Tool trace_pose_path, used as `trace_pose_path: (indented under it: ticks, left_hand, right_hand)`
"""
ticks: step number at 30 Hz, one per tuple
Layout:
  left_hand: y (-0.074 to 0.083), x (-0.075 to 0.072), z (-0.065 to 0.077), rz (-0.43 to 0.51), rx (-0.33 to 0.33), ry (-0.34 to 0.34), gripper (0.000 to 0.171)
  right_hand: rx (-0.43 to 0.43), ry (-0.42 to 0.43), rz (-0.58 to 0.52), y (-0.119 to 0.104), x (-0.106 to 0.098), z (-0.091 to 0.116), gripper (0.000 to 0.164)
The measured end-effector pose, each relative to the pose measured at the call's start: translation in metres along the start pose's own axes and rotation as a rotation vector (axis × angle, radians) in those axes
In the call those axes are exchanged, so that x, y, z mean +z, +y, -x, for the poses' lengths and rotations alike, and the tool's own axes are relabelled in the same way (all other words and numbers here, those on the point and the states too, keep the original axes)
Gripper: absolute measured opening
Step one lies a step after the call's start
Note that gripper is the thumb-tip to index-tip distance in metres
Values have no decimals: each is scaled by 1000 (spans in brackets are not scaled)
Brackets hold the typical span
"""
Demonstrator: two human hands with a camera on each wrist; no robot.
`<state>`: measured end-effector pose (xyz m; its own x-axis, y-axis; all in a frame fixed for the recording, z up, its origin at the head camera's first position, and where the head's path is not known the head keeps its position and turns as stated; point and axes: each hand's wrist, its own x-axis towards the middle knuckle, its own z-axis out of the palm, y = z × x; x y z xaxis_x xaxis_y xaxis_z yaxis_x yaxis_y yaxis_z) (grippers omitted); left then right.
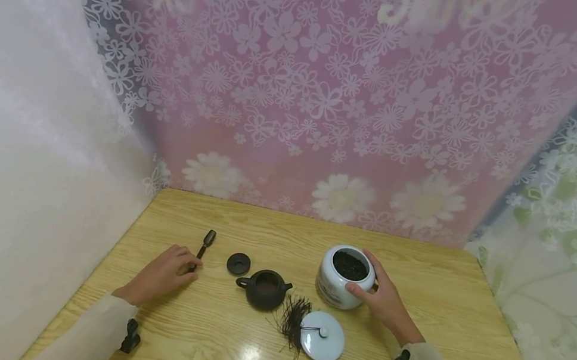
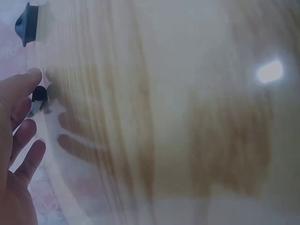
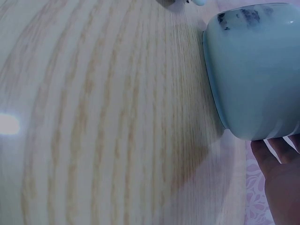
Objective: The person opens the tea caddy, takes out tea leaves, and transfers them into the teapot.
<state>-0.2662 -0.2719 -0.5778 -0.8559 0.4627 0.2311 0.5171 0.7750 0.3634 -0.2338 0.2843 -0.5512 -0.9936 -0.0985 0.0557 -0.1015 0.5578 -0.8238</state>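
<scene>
My right hand [image 1: 387, 300] grips a white porcelain tea jar [image 1: 331, 290], thumb at the rim and fingers round its far right side. Dark tea leaves [image 1: 350, 266] show inside the uncovered jar. In the right wrist view the fingertips meet the wall of the jar [image 3: 255, 75], which stands on the table. My left hand [image 1: 169, 270] is at the handle end of a dark tea scoop [image 1: 208, 239], thumb and forefinger apart on either side of it. The left wrist view shows the round end of the scoop [image 2: 40, 93] between these loosely bent fingers.
A small black teapot [image 1: 265, 294] stands uncovered between the hands, its black lid [image 1: 238, 264] behind and left of it. Nearer me lies the white jar lid [image 1: 327, 347], a dark stringy tassel [image 1: 295, 319] tied to its knob. Patterned cloth [image 1: 279, 83] encloses the wooden table [image 1: 204, 338].
</scene>
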Motion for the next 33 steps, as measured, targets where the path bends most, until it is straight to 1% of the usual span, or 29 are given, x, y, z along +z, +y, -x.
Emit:
trace_pose_path:
  ticks: [4, 6, 11, 13, 18, 21, 24, 27, 29, 33]
  left_hand:
    - [-7, -1, 3, -14, 1, 25, 24]
    - [-8, -4, 5, 0, -26, 26, 22]
    - [-9, -11, 10, 59, -163, 3, 22]
    - [-9, -14, 11, 59, -200, -1, 21]
    - [-9, -16, 11, 28, -226, 30, 12]
    - [-10, -15, 11, 33, -247, 70, 12]
    - [-11, -16, 11, 91, -288, 118, 17]
    - [-11, -17, 10, 168, -328, 157, 22]
    - [-12, -19, 9, 218, -345, 175, 25]
    - [-14, -20, 6, 262, -355, 205, 30]
  right_hand:
    - [-1, 0, -2, -1, 0, 0, 101]
    - [-1, -1, -5, -1, 0, 0, 101]
    - [-2, -2, -8, -1, 1, 1, 101]
    - [-5, -3, -10, -1, 1, 1, 101]
    - [-11, -3, -19, -1, 1, 1, 100]
    - [-9, -4, -18, -1, 2, 1, 100]
    - [-9, -7, -17, -1, 1, 1, 100]
    - [-6, -7, -24, -1, 1, 1, 100]
    - [-6, -8, -22, -1, 1, 1, 100]
    - [-3, -5, -18, 0, 1, 2, 100]
